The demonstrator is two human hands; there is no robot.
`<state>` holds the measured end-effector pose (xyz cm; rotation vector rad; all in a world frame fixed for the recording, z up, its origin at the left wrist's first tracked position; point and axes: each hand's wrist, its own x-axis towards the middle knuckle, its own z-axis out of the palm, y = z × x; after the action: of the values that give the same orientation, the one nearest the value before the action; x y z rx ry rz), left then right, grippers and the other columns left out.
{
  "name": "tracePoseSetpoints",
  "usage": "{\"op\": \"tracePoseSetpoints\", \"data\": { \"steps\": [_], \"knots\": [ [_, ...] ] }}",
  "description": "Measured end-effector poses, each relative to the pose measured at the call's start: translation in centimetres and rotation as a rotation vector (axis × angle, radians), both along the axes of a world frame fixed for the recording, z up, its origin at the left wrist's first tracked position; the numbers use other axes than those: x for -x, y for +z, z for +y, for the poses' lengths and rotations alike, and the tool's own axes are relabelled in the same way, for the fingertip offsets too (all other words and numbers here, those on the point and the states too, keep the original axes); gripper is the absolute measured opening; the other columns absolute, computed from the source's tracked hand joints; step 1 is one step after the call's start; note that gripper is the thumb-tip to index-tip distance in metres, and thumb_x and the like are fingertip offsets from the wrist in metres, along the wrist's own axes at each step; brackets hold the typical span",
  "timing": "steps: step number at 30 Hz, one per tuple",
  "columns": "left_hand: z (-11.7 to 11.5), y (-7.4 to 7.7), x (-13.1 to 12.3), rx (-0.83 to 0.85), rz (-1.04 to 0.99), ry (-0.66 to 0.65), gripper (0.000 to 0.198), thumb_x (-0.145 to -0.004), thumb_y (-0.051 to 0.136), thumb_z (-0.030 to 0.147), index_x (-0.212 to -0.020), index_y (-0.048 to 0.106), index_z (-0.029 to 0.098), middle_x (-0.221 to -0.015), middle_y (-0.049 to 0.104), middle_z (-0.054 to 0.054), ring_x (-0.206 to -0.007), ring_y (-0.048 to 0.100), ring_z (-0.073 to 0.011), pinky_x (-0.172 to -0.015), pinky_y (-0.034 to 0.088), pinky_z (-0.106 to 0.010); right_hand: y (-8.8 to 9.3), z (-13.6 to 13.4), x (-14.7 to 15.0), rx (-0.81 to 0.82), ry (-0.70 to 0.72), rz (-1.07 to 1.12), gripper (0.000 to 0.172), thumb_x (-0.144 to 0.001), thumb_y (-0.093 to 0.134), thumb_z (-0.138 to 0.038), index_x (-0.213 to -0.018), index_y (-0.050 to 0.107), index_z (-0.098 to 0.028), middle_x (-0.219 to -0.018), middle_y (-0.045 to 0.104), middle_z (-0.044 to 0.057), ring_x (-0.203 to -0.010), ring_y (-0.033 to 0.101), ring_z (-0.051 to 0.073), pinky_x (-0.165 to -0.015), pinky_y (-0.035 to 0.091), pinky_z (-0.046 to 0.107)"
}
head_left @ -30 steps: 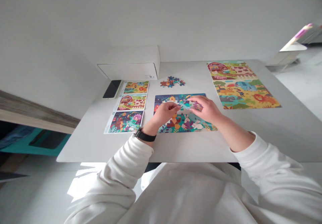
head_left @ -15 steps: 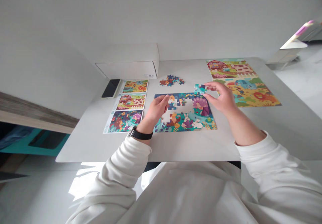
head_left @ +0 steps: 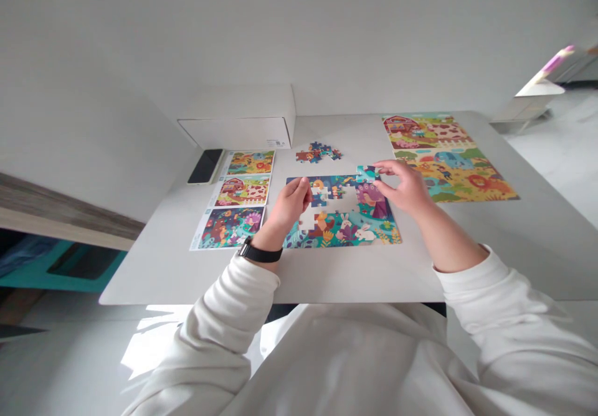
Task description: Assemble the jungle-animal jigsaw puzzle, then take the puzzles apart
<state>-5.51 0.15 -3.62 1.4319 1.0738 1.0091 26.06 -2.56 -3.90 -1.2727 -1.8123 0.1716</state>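
- Right hand (head_left: 405,187): thumb and fingertips pinch the flat, tabbed, teal-and-purple cardboard-like jigsaw piece (head_left: 367,174) by one side.
- Grip edges only; hold level; avoid bending tabs.
- Left hand (head_left: 290,203): fingers curl closed, no piece visible.
- Between the hands, nearer the wearer than the right fingertips: smooth, multicoloured, rectangular, partly assembled jigsaw (head_left: 346,229), jagged gaps.

One head-worn view faces forward and down from behind and above left grip (head_left: 290,202) and right grip (head_left: 407,187), with the surface (head_left: 355,279) around both.
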Motion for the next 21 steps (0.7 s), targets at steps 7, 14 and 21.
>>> {"op": "tracePoseSetpoints", "data": {
  "steps": [7,14,21],
  "knots": [
    [-0.03,-0.05,-0.12,-0.010,0.044,-0.025,0.056,-0.105,0.053,0.064,-0.070,0.053,0.021,-0.058,0.048,0.002,-0.047,0.041,-0.0089,-0.044,0.028,-0.024,-0.33,0.04,0.05,0.047,-0.011,-0.050,0.035,-0.089,0.077,-0.028,-0.124,0.075,-0.029,-0.117,0.082,0.007,-0.104,0.078,0.030,-0.097,0.063,0.048],
    [0.01,-0.05,-0.16,-0.004,0.041,-0.025,0.055,-0.103,0.054,0.064,-0.070,0.053,0.021,-0.058,0.049,0.002,-0.047,0.042,-0.0088,-0.044,0.029,-0.024,-0.55,0.10,0.13,0.060,0.015,-0.061,0.035,-0.090,0.076,-0.031,-0.125,0.074,-0.029,-0.118,0.082,0.007,-0.105,0.078,0.030,-0.099,0.062,0.048],
    [-0.25,0.13,-0.16,-0.009,0.074,-0.026,0.056,-0.103,0.053,0.065,-0.069,0.054,0.021,-0.056,0.049,0.002,-0.047,0.040,-0.0094,-0.044,0.028,-0.024,-0.69,0.09,0.29,0.066,0.041,-0.073,0.033,-0.090,0.078,-0.033,-0.122,0.076,-0.029,-0.117,0.082,0.007,-0.103,0.078,0.030,-0.097,0.063,0.049]
  ]
}}
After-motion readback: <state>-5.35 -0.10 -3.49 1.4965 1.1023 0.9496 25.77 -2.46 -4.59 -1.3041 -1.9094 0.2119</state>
